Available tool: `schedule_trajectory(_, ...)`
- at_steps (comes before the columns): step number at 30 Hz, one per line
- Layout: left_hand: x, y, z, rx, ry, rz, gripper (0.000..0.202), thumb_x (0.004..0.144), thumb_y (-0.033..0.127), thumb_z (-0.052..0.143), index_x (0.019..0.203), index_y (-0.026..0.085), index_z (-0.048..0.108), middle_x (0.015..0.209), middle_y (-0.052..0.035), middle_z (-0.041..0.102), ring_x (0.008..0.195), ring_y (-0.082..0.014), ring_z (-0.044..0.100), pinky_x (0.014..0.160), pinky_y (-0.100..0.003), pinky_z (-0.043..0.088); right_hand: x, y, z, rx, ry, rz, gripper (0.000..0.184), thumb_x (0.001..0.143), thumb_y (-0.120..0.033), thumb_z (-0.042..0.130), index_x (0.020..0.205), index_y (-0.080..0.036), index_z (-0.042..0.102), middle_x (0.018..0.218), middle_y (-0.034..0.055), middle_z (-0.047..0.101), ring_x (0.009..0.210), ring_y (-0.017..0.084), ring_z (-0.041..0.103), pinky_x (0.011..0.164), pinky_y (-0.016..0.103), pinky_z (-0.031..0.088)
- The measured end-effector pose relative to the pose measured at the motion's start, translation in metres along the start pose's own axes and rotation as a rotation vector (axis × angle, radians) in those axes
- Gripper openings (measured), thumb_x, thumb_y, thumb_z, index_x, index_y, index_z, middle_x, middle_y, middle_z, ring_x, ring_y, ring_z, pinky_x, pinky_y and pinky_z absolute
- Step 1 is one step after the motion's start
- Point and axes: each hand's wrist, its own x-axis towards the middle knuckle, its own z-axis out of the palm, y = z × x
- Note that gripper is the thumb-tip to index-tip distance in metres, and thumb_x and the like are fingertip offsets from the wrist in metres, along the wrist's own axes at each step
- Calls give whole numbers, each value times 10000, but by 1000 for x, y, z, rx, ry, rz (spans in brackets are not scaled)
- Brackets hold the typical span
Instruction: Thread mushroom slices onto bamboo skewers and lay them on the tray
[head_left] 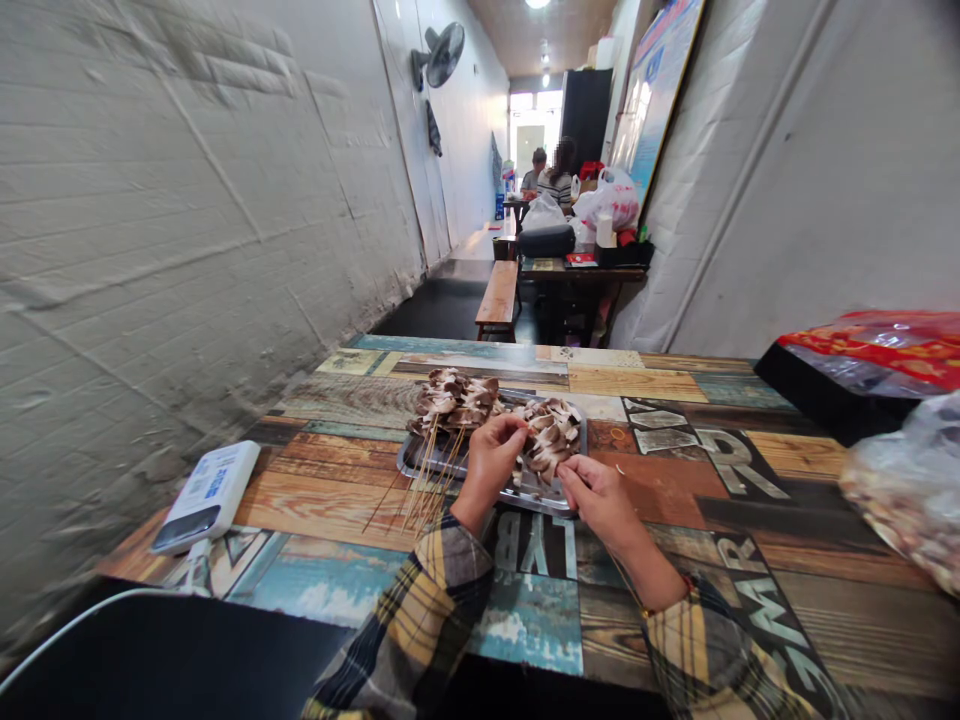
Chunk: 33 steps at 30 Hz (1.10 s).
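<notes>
A metal tray [409, 458] sits on the patchwork wooden table [675, 500], holding a pile of loose meat pieces [551, 430] on the right and finished skewers [454, 398] on the left, their bamboo sticks [424, 490] poking over the tray's near edge. My left hand [491, 462] is closed, pinching a piece of meat above the tray. My right hand [596, 492] is closed at the tray's near right corner, apparently on a thin skewer stick that I can barely make out. Both sleeves are plaid.
A white power bank [206, 495] with a cable lies at the table's left edge by the wall. Plastic bags [907, 490] and a dark box with a red wrapper [862, 365] sit at right. A bench [499, 295], another table and seated people are far behind.
</notes>
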Motion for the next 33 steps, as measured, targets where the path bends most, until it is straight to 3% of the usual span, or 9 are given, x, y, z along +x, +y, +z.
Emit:
schedule_trajectory(8, 1, 1, -3, -306, -10, -199, 290, 649, 377, 759, 842, 169, 704, 788, -23, 672, 654, -97, 558, 616, -201, 422, 0, -1, 0, -20, 4, -33, 333, 884, -438, 482, 676, -190, 557, 469, -52, 474, 435, 102, 419, 457, 216, 318)
schedule_trajectory(13, 0, -3, 0, -325, -38, -295, 322, 603, 424, 784, 709, 133, 698, 688, -27, 647, 594, -100, 535, 561, -212, 403, -1, -3, 1, -136, 30, -59, 321, 885, -408, 483, 680, -184, 587, 471, -39, 515, 461, 115, 481, 487, 220, 343)
schedule_trajectory(21, -1, -4, 1, -370, -18, -339, 249, 546, 322, 808, 625, 141, 657, 632, 2, 609, 582, -88, 517, 560, -204, 387, -4, -7, 2, -251, 22, -97, 290, 891, -361, 469, 692, -191, 595, 471, -37, 536, 462, 122, 506, 505, 225, 357)
schedule_trajectory(33, -5, -5, 6, -367, -91, -336, 272, 580, 345, 790, 630, 148, 608, 613, 33, 536, 545, -67, 464, 501, -186, 353, -3, -9, 3, -224, 72, -129, 309, 883, -363, 472, 634, -197, 553, 479, -34, 503, 470, 121, 472, 506, 230, 342)
